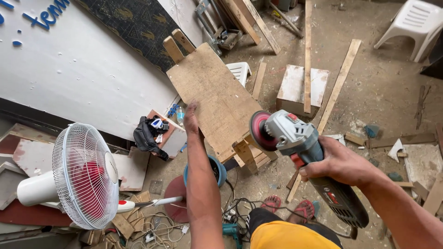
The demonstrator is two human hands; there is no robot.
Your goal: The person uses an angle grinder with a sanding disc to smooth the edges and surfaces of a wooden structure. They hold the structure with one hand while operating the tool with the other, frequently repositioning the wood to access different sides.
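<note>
My right hand (339, 162) is wrapped tight around the body of an angle grinder (307, 159), fingers curled over the top and thumb tucked at the near side, holding the tool up in the air with its red sanding disc (260, 130) facing left toward the wooden panel (213, 94). The disc sits just beside the panel's lower right edge; I cannot tell whether it touches. My left hand (190, 116) reaches forward and rests on the panel's left edge; from here I see only its back, so I cannot tell how the fingers lie underneath. The panel leans tilted, with short wooden battens fixed along its underside. Below, my feet in red sandals (289, 206) stand on the dusty floor among tangled cables. To the left stands a white fan (85, 175) with red blades, and behind it a large white board (78, 69) leans against the wall. A black bag (146, 136) lies near the board. Farther off are a white box (295, 87), long wooden slats (339, 85) and a white plastic chair (415, 25).
</note>
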